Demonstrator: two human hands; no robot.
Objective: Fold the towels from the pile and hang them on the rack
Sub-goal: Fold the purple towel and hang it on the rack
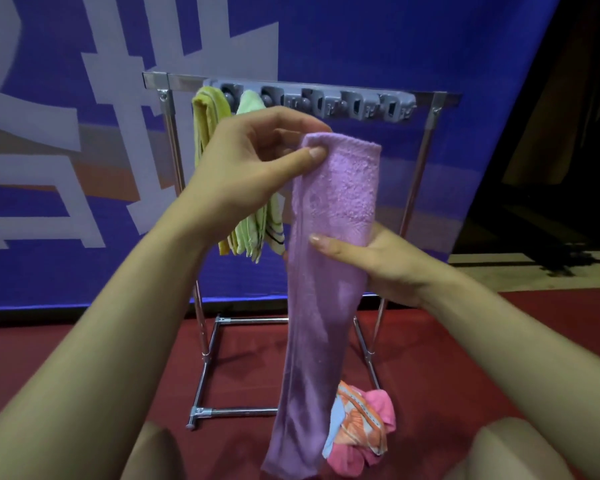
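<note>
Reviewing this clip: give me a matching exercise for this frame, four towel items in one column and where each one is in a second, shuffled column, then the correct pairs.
Things:
1. purple towel
2. yellow towel
3. green towel
4. pink and orange pile

Places:
A. on the red floor by the rack's foot
B. held up, pinched by the left hand at its top, right hand at its middle
C. hanging leftmost on the rack
D. hanging second from left on the rack

Pairs: 1-B, 2-C, 3-D, 4-A
</note>
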